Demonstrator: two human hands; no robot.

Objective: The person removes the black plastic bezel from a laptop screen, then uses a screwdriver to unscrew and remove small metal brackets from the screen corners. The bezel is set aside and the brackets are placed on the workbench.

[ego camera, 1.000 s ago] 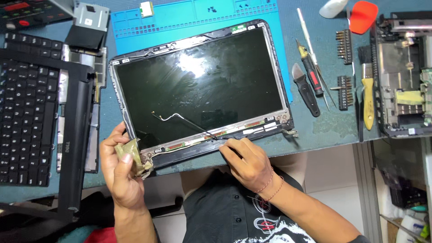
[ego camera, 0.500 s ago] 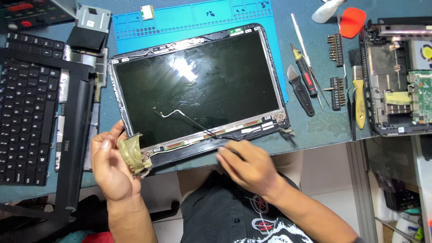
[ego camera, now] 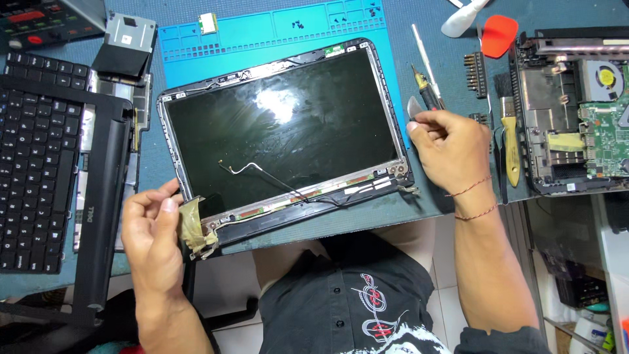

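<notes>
A laptop screen panel [ego camera: 282,131] lies face up in its black lid frame on the blue-green bench, with thin cables trailing over its lower half. My left hand [ego camera: 154,239] pinches a yellowish piece of tape [ego camera: 191,219] at the panel's lower left hinge corner. My right hand [ego camera: 452,147] is at the panel's right side, fingers closed around a grey pry tool [ego camera: 414,108] beside a black-handled screwdriver [ego camera: 427,92].
A blue work mat [ego camera: 262,29] lies under the panel's far edge. A black keyboard and palmrest [ego camera: 46,151] fill the left. At right sit a laptop base with a green board [ego camera: 576,111], a yellow-handled brush [ego camera: 510,141], bit holders [ego camera: 473,73] and an orange pick [ego camera: 499,34].
My right hand left the panel's bottom edge, moved right and up, and took hold of the grey pry tool. My left hand stayed on the tape at the corner.
</notes>
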